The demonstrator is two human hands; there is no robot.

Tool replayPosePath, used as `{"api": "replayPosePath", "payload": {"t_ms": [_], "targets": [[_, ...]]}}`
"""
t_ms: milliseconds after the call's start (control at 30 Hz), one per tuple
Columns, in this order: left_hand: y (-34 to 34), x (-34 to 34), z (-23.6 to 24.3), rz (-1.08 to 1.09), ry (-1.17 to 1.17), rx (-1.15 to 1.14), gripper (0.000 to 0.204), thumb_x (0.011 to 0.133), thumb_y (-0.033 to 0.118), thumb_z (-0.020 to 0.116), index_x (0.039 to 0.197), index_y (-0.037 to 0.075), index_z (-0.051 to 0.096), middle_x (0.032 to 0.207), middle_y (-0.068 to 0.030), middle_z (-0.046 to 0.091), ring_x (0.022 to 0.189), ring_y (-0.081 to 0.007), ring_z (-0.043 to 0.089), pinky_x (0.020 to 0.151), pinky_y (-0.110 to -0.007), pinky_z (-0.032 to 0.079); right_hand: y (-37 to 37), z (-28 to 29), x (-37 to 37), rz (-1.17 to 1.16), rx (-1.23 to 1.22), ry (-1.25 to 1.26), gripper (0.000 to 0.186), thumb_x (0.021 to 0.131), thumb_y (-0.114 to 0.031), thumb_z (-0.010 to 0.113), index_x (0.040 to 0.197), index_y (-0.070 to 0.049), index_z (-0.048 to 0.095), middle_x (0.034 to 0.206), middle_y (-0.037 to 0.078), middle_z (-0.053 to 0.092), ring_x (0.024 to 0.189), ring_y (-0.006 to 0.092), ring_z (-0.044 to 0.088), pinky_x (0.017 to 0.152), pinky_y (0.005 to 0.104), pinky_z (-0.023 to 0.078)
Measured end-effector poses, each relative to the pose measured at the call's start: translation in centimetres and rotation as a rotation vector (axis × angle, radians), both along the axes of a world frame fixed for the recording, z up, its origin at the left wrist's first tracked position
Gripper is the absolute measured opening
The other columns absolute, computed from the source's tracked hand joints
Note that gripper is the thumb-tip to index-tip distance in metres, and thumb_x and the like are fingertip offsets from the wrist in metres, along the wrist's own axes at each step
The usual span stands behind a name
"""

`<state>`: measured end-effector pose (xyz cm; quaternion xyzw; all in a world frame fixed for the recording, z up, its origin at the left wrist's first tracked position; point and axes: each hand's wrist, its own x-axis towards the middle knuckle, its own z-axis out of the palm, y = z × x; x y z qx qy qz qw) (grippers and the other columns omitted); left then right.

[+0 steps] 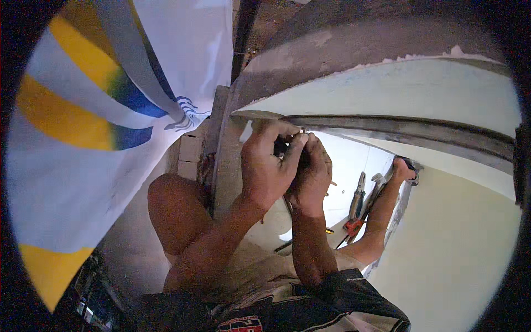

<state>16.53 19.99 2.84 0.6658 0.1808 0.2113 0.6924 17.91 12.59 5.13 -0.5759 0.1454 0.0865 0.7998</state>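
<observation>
My left hand [266,163] and my right hand [314,176] meet at their fingertips just below the near end of a long dark rail [398,123]. The fingers of both hands are closed in a pinch. A small dark piece shows between them, mostly covered by the thumbs and fingers, so I cannot make out its kind. Dark smudges mark the fingertips.
To the right of my hands lie pliers [357,202] with blue-grey handles, a wrench [379,181] and a red-ended tool [352,226]. A pale wall [459,238] rises at right. At left hangs a yellow, blue and white striped sheet [83,122].
</observation>
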Motion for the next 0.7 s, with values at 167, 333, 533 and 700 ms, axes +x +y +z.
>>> {"api": "replayPosePath", "payload": {"t_ms": [167,333,533,700], "targets": [[0.5,-0.1,0.3,-0.037,0.120,-0.334,0.017,0.090,0.015,0.070,0.091,0.000,0.062,0.081,-0.0080,0.067,0.069,-0.0148,0.064,0.065,-0.031,0.053,-0.9,-0.8,0.0,0.038,0.000,0.030,0.025,0.103,-0.025,0.053,0.097,-0.005,0.065,0.078,0.001,0.064,0.064,0.0087,0.057,0.056,0.0211,0.046],[1.6,-0.2,0.8,-0.109,0.119,-0.532,0.021,0.096,0.020,0.065,0.101,0.000,0.060,0.084,-0.0051,0.068,0.070,-0.0090,0.065,0.057,-0.023,0.054,-0.4,-0.2,0.0,0.029,0.010,0.063,0.024,0.101,-0.028,0.057,0.095,-0.006,0.065,0.074,0.001,0.064,0.058,0.0096,0.057,0.051,0.0204,0.044],[1.6,-0.1,0.9,-0.127,0.097,-0.472,0.022,0.094,0.020,0.067,0.096,-0.001,0.062,0.085,-0.0069,0.068,0.073,-0.0107,0.065,0.065,-0.026,0.053,-0.6,-0.4,-0.1,0.106,-0.172,-0.094,0.025,0.102,-0.027,0.055,0.095,-0.004,0.063,0.078,0.000,0.060,0.067,0.0071,0.053,0.054,0.0214,0.041],[1.9,0.0,1.1,-0.074,0.095,-0.215,0.026,0.092,0.023,0.069,0.094,-0.002,0.064,0.083,-0.0086,0.067,0.075,-0.0129,0.063,0.071,-0.028,0.051,0.6,-0.4,-0.2,0.046,-0.249,-0.167,0.029,0.105,-0.025,0.051,0.084,-0.006,0.057,0.066,-0.003,0.051,0.054,0.0045,0.043,0.047,0.0222,0.034]]}}
